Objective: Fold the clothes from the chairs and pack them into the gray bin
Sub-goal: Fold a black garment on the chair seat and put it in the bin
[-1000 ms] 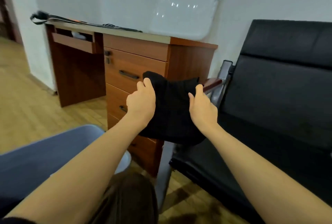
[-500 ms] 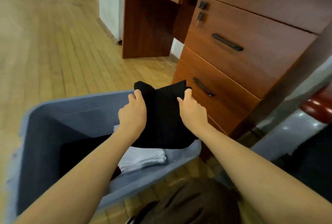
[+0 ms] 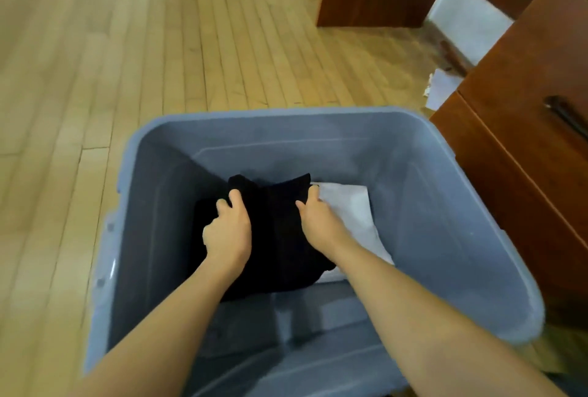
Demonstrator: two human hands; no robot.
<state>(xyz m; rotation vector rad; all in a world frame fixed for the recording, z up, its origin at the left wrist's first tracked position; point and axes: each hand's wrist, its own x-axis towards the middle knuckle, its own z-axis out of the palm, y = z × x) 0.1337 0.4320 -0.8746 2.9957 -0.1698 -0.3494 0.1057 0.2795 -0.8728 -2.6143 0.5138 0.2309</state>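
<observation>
Gripping black folded garment [image 3: 276, 237] inside gray bin [image 3: 429, 205], left hand [image 3: 227, 234], right hand [image 3: 319, 225] — fingers curled over its side edges

Two bare forearms reach in from the lower edge of the view, each ending in a bare hand. No sleeve shows on either arm: both are uncovered from the wrist back to where the frame cuts them off. The left hand [image 3: 227, 234] wears no ring, watch, band or glove, and neither does the right hand [image 3: 319, 225]. The wrists behind both hands are plain, with no strap or marking. The fingernails that show at the tips of the thumbs look short and unpainted. No other clothing on the person is in view.
</observation>
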